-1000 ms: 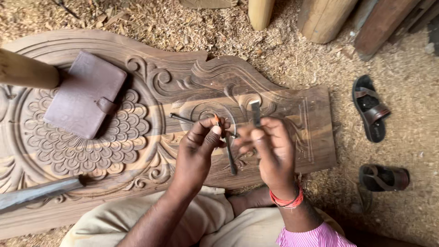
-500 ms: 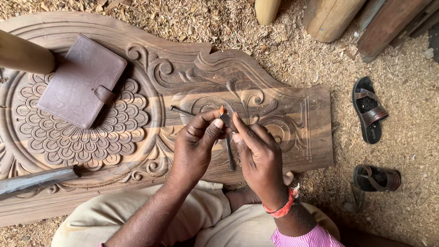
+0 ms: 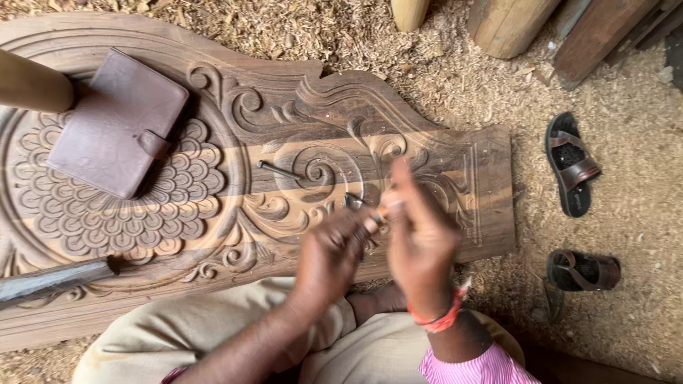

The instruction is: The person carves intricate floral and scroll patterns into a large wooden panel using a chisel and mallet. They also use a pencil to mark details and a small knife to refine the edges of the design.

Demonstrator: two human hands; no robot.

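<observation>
left hand (image 3: 334, 249): blurred, fingers curled narrowly together over the panel's lower edge; it seems to pinch something small with an orange tip, but what it is cannot be told.
right hand (image 3: 420, 235): blurred, fingers extended and close together, touching the left hand's fingertips; whether it grips anything cannot be told. a red band sits at its wrist.
carved wooden panel (image 3: 455, 206): lies flat on the sawdust in front of the seated person, directly under both hands.
thin metal tool (image 3: 281, 171): rests on the panel by the central spiral, apart from both hands; a second dark tool tip (image 3: 353, 200) shows just above the left hand's fingers.
brown wallet-like case (image 3: 117, 124): lies on the panel's scalloped fan motif, well apart from the hands.
flat chisel (image 3: 53, 279): lies across the panel's lower left border.
pair of sandals (image 3: 573, 163): on the sawdust to the right of the panel.
state of carving: judged well advanced; the fan, scrolls and border are cut in relief. the surface near the spiral looks rougher, so finer detailing there probably remains.
</observation>
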